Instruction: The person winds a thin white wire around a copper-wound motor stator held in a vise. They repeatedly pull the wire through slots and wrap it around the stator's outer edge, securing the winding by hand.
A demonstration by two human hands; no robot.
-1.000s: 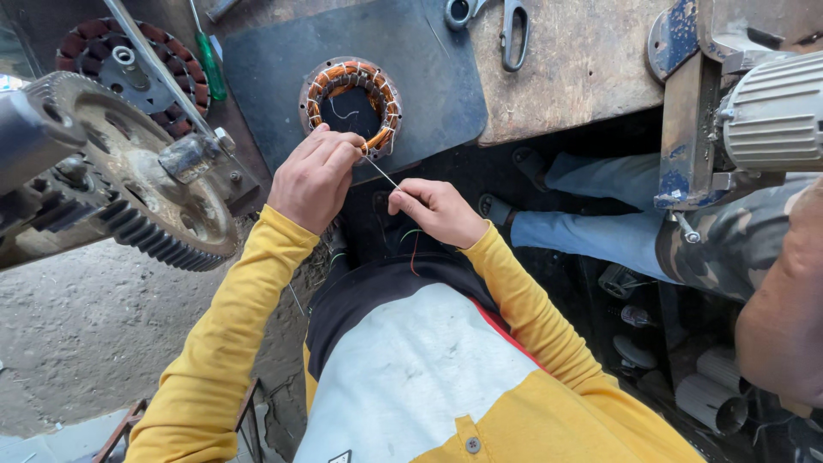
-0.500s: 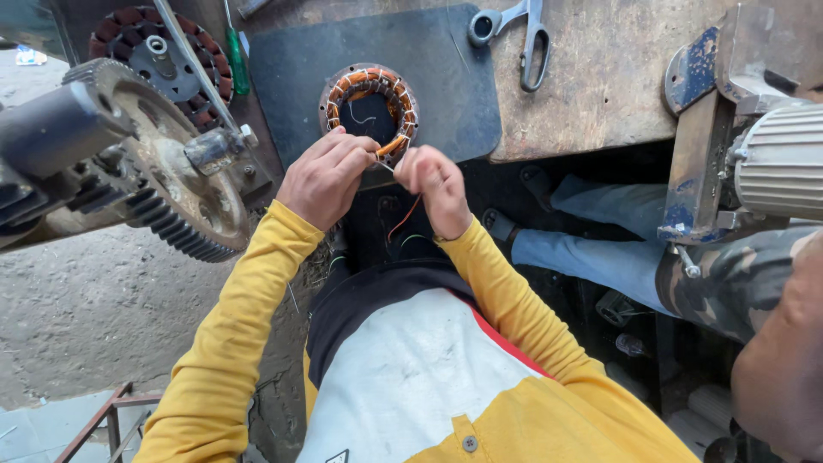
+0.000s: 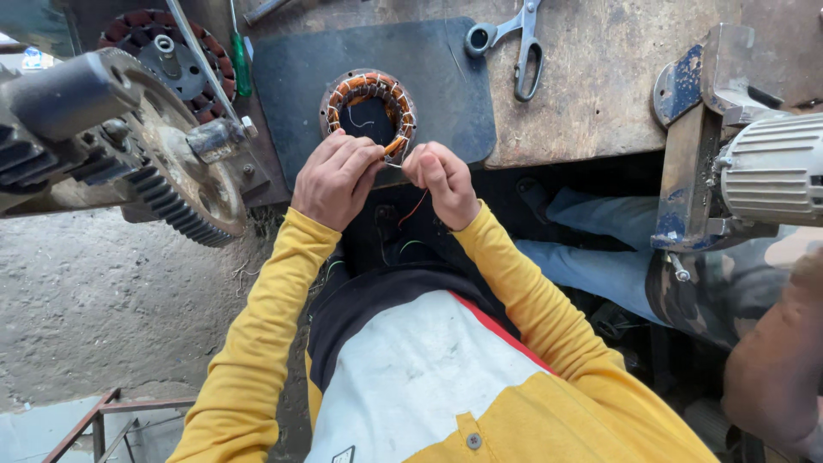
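Note:
A round motor stator [image 3: 370, 110] with copper windings lies on a dark mat [image 3: 446, 77] at the near edge of a worn wooden bench. My left hand [image 3: 336, 178] and my right hand [image 3: 439, 182] sit close together just below the stator's near rim. Both pinch a thin wire [image 3: 415, 206] that runs from the winding; a reddish strand hangs down between the hands. My yellow sleeves reach up from the lower part of the view.
A big toothed gear wheel [image 3: 176, 184] on a shaft stands to the left, with another wound stator [image 3: 163, 51] and a green screwdriver [image 3: 242, 73] behind it. Scissors [image 3: 519, 39] lie on the bench. Another person's jeans leg [image 3: 591, 266] and a ribbed motor housing [image 3: 771, 171] are at the right.
My right hand has come up from below to meet my left hand at the stator's rim, drawing the wire short. The view has shifted slightly.

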